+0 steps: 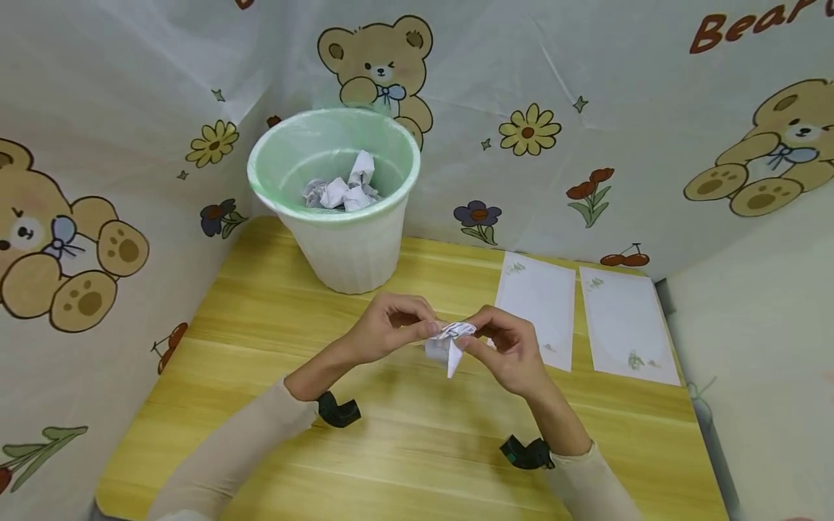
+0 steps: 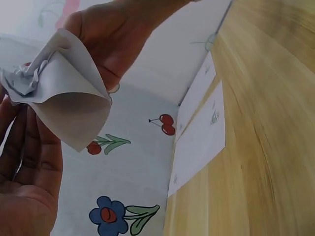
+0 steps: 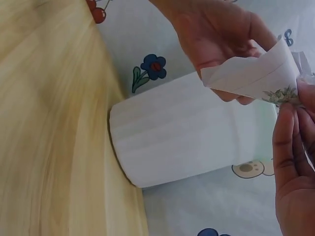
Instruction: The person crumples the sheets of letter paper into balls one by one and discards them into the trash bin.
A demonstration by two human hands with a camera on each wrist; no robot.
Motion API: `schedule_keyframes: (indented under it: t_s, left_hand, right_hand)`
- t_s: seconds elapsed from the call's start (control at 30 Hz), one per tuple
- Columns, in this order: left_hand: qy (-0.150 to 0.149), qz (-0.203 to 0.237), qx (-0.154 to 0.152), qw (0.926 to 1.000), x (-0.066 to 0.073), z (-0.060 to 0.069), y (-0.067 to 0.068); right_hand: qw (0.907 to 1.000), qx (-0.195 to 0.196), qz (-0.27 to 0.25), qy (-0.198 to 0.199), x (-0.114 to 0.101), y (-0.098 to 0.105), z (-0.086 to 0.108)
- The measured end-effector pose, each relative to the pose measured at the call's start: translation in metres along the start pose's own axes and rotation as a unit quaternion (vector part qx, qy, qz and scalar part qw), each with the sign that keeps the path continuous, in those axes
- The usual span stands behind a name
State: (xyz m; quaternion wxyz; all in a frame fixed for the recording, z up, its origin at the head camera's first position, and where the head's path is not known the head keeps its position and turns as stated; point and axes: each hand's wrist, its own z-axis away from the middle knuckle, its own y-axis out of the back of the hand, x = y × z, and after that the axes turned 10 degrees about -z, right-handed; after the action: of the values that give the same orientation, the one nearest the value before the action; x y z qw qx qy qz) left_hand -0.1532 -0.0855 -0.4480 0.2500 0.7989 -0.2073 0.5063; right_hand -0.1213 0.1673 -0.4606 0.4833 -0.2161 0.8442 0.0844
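Observation:
Between both hands, above the table, is a partly crumpled sheet of paper (image 1: pixel 449 343). My left hand (image 1: pixel 393 329) pinches its left side between thumb and fingers. On the other side my right hand (image 1: pixel 510 347) pinches it the same way. Seen from the left wrist, the paper (image 2: pixel 69 93) has a bunched end and a loose, curved flap hanging open. The right wrist view shows a green plant print on the paper (image 3: pixel 261 76), close to the fingertips.
A white bin (image 1: pixel 348 253) with a pale green inside stands at the table's back left, holding several crumpled papers (image 1: pixel 345 189). Two flat printed sheets, a nearer-middle sheet (image 1: pixel 537 304) and a right-hand sheet (image 1: pixel 628 325), lie on the wooden table (image 1: pixel 404 449). A bear-print cloth (image 1: pixel 469 87) hangs behind.

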Motion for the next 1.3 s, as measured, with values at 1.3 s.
schedule_keyframes:
  t_s: [1.3]
  left_hand:
    - [0.148,-0.024,0.045,0.9877,-0.013,0.001,-0.019]
  right_hand:
    - [0.9749,0.074,0.198,0.071,0.011,-0.017,-0.004]
